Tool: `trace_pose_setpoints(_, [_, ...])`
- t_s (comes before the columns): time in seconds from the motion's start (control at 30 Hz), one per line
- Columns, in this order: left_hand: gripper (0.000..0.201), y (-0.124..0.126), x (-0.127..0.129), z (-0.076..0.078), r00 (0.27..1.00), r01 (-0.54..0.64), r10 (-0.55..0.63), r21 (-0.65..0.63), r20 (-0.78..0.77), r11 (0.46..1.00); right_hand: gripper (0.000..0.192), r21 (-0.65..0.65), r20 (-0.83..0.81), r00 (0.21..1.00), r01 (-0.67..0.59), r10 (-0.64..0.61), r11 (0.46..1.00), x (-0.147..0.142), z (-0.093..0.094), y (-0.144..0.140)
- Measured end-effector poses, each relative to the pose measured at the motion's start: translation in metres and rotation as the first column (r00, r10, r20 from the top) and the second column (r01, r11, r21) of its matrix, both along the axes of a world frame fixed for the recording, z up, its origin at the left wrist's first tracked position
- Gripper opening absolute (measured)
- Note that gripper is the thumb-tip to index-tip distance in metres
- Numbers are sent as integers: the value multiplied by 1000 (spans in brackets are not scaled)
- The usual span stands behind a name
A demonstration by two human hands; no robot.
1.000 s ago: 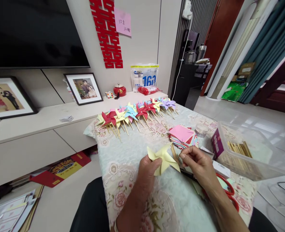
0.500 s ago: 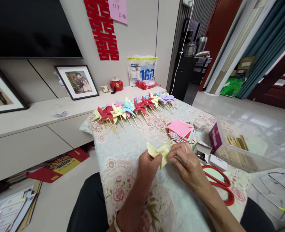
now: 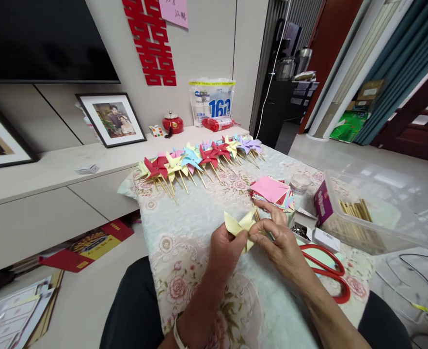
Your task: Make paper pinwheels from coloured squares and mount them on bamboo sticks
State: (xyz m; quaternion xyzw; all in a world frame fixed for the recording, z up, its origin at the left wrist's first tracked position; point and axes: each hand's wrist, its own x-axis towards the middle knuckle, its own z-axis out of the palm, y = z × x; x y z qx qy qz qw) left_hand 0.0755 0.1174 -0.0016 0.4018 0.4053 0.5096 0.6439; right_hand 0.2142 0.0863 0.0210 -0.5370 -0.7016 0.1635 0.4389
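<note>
Clear bin: a see-through plastic bin [image 3: 381, 213] stands on the table at 3 o'clock from the hands; wooden sticks [image 3: 354, 209] lie inside it, and a purple box [image 3: 322, 207] rests against its near-left wall.
Small jar: a round clear jar [image 3: 300, 183] sits at 1 o'clock, just beside the paper stack; its contents are too small to tell.
Yellow pinwheel: the yellow pinwheel [image 3: 240, 227] is held above the near middle of the flowered tablecloth [image 3: 199, 218], between both hands.
Left hand: the left hand [image 3: 225, 248] pinches the pinwheel's lower left blade, thumb on top, fingers closed narrow under it.
Right hand: the right hand [image 3: 278, 243] touches the pinwheel's centre from the right, fingertips drawn together; whether they pinch something small I cannot tell.
Paper stack: coloured paper squares [image 3: 271, 192], pink on top, lie at 1 o'clock, just beyond the right hand.
Finished row: pinwheels on sticks [image 3: 199, 157] lie in a row along the far table edge at 12 o'clock, well apart from the hands.
Scissors: red scissors [image 3: 328, 274] lie at 4 o'clock, partly under the right forearm.
White boxes: small white boxes [image 3: 317, 232] sit between hand and bin.
Hidden: the pinwheel's right blades are covered by the right fingers.
</note>
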Motion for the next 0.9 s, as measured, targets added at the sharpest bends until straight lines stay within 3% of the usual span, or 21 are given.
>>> trace_pose_setpoints(0.37, [18,2,0,-9,999,-14,16,39,-42,999,15,-24,-50,999,7,-8,1000,2,-4,2])
trace_pose_setpoints(0.6, [17,-1,0,-7,991,-41,49,63,-121,997,18,-29,-44,999,13,-14,1000,0,-2,1])
trace_pose_setpoints(0.9, [16,1,0,-15,973,-29,55,117,-225,993,18,-61,-58,998,11,-15,998,1,-1,2])
